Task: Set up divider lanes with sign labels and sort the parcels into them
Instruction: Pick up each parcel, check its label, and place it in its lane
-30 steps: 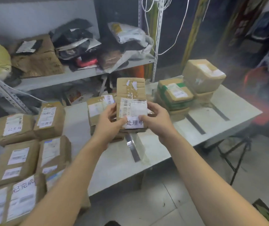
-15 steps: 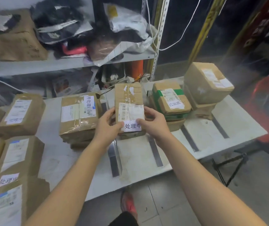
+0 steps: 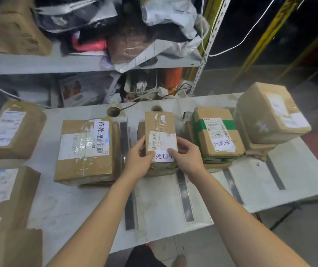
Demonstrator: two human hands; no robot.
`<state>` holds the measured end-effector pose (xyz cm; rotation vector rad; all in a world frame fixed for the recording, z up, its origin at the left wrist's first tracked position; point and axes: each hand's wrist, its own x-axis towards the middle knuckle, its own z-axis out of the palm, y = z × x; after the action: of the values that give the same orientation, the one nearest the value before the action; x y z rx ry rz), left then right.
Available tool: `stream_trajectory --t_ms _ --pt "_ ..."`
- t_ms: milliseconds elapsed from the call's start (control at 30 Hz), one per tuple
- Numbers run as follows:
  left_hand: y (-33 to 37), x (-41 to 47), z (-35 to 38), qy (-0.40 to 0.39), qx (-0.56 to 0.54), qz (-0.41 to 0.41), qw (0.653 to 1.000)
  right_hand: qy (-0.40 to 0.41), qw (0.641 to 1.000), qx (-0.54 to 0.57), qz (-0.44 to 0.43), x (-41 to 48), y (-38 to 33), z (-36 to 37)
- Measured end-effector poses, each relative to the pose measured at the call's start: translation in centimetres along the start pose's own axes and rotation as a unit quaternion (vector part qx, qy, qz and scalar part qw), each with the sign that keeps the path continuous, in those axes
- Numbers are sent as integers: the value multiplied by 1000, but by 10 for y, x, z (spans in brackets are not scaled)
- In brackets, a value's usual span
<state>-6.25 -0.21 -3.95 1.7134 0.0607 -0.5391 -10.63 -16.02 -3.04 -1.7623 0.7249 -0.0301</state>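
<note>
Left hand (image 3: 138, 164) and right hand (image 3: 189, 160), fingers clasping the near end of the labelled parcel (image 3: 160, 130) atop the middle-lane stack (image 3: 163, 171) on the tabletop (image 3: 77, 205); if released off-centre, the narrow parcel may tip across a divider strip (image 3: 188, 199).

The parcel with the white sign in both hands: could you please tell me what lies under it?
Another brown parcel shows beneath the held parcel, peeking out at its left and near edges. Its top and label are covered.

The person wears a dark garment (image 3: 144, 257) over the legs and a shoe (image 3: 179, 262).
</note>
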Motion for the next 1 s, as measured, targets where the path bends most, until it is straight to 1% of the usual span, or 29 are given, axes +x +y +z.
stream_trajectory --t_ms 133,233,367,433,500,633,700,767,867,1000 --pt "1 1 1 2 49 8 999 -10 999 -31 -19 2 -1 -3" --pt "13 -12 2 35 150 53 987 -17 995 -80 -51 -3 -5 -12" --pt "46 -30 1 89 248 122 957 -7 973 -184 -141 -15 -18 -24" --pt "60 -42 -5 117 308 141 933 -32 960 -204 -190 -21 -25 -26" --pt "69 -58 -14 139 376 144 905 -74 940 -226 -245 -27 -34 -27" --pt "79 -98 -33 191 540 111 812 -130 888 -285 -337 -41 -54 -23" --pt "80 -122 -47 226 582 88 776 -152 870 -293 -367 -53 -65 -14" --pt "77 -147 -62 257 607 70 748 -177 844 -306 -404 -67 -74 -4" --pt "69 -183 -88 286 625 25 726 -205 803 -351 -437 -92 -87 14" --pt "56 -215 -125 296 626 -30 721 -216 773 -378 -461 -114 -94 39"
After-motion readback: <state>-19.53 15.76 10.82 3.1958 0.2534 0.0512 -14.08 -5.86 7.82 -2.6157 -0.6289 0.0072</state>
